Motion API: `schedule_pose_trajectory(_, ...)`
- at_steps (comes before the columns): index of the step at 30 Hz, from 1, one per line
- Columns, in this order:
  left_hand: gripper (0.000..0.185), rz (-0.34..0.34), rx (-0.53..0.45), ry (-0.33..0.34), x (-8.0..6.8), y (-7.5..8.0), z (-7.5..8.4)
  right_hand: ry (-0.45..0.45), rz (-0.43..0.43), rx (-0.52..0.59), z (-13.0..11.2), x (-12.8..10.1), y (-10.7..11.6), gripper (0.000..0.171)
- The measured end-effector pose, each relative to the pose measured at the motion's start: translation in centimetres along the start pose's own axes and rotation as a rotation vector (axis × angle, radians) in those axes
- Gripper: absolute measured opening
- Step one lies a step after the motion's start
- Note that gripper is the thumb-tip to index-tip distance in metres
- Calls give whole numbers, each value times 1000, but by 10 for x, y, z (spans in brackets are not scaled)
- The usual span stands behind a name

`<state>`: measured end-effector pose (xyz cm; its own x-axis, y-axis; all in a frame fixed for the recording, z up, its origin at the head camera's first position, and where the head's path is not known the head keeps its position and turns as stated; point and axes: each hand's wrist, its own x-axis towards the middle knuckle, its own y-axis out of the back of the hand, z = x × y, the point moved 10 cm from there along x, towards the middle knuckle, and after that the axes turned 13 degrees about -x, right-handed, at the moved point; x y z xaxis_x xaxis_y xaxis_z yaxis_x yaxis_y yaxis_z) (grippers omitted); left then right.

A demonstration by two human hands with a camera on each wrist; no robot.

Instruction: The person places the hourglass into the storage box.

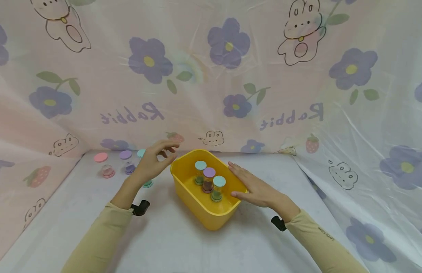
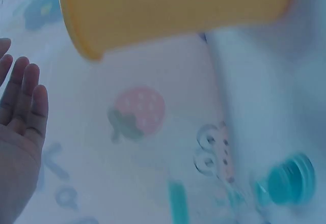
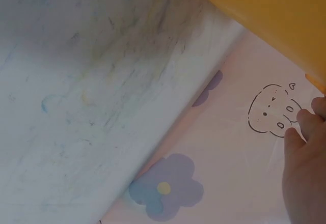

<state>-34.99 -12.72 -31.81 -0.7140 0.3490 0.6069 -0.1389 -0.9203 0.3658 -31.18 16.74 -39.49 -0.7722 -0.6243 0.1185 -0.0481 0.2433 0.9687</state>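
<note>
A yellow plastic bin (image 1: pixel 194 207) stands on the table between my hands. Inside it are three sand timers: one with a teal cap (image 1: pixel 200 165), one with a purple cap (image 1: pixel 209 173) and another with a teal cap (image 1: pixel 219 181). My left hand (image 1: pixel 153 161) hovers by the bin's left rim, fingers loosely bent and holding nothing. Along the right rim lies my right hand (image 1: pixel 257 188), its fingers fairly straight and its thumb over the inside. Behind the left hand, a teal sand timer (image 2: pixel 290 180) is partly hidden in the head view.
Left of the bin stand a pink sand timer (image 1: pixel 108 171) and a purple sand timer (image 1: pixel 130 167) on the white table (image 1: pixel 156 242). A printed curtain (image 1: pixel 197 94) with flowers and rabbits hangs behind and at both sides of the table.
</note>
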Motion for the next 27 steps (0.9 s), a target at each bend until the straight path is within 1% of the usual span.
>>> schedule_pose_trajectory(3,35,56,2,11,-10,20,-11,0,-2,3,0,0,0,86)
schedule_pose_trajectory(5,33,77,22,42,-18,31,-19,3,-3,6,0,0,0,86)
schedule_pose_trajectory(7,33,86,56,91,-26,40,-29,4,-4,5,0,0,-1,86)
schedule_pose_trajectory(11,34,85,99,171,-41,52,-44,9,-2,-8,1,0,-1,86)
schedule_pose_trajectory(16,42,66,124,229,-57,61,-60,10,2,-3,1,0,0,86)
schedule_pose_trajectory(22,54,19,108,322,-75,66,-77,9,-3,-10,0,0,0,86)
schedule_pose_trajectory(24,56,12,109,341,-79,67,-82,10,-3,-10,0,0,0,86)
schedule_pose_trajectory(27,57,5,111,353,-83,67,-87,7,-4,-8,1,0,-1,86)
